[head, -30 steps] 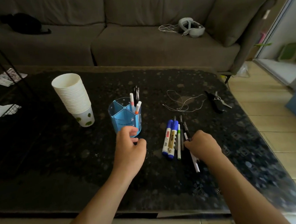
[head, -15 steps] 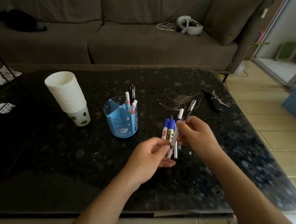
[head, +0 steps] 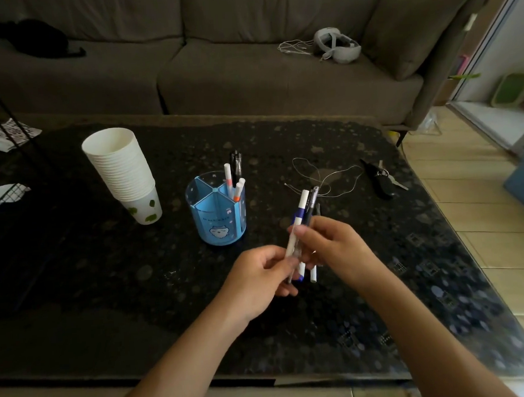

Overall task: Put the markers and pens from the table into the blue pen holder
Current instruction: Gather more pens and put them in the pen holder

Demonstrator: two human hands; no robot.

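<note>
The blue pen holder (head: 217,215) stands mid-table with several pens (head: 234,181) upright in its right compartments. To its right, above the table, my right hand (head: 334,246) grips a white pen (head: 302,202) and a dark pen (head: 313,198), tips pointing up and away. My left hand (head: 259,278) pinches the lower end of these pens. Blue-capped markers (head: 301,276) and a white pen (head: 313,276) lie on the table beneath both hands, mostly hidden.
A stack of white paper cups (head: 124,173) stands left of the holder. A thin loose cord (head: 327,176) and a bunch of keys (head: 382,181) lie to the right. A sofa with a headset (head: 337,45) is behind. The table's right edge (head: 459,232) is near.
My right hand lifted two pens off the table. My left hand left the holder and came right to take their lower ends. The pens now stand steeper.
</note>
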